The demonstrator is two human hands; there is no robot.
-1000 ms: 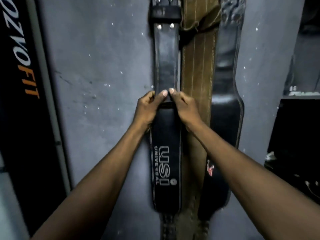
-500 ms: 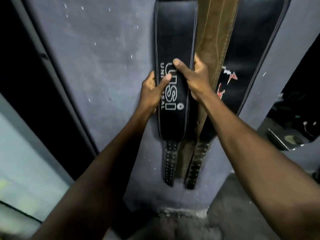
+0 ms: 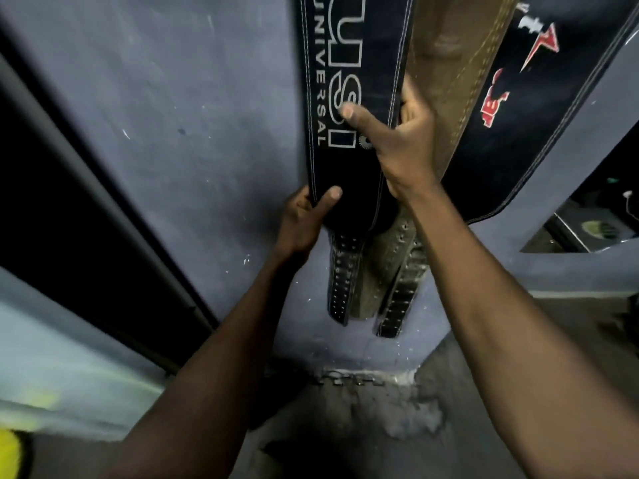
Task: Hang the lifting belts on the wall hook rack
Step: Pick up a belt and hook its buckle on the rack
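Three lifting belts hang side by side down a grey wall (image 3: 193, 140). The left one is a black belt (image 3: 349, 46) with white "USI UNIVERSAL" lettering. My left hand (image 3: 304, 219) pinches its lower left edge, thumb on the front. My right hand (image 3: 404, 143) grips its right edge, thumb across the lettering, fingers tucked behind. A brown suede belt (image 3: 453, 63) hangs in the middle, and a wide black belt with a red logo (image 3: 539, 108) hangs on the right. The hook rack is above the frame, out of sight.
The belts' perforated tails (image 3: 340, 281) dangle just above the concrete floor (image 3: 345, 426). A dark vertical panel with a grey frame (image 3: 90, 209) runs along the left. A dark opening with some gear (image 3: 601, 223) lies at the right. Something yellow (image 3: 10, 454) shows at the bottom left corner.
Both hands have slid down the USI belt, from above the logo to its lower part. My view has tilted down, so the floor now shows and the belt tops have left the frame.
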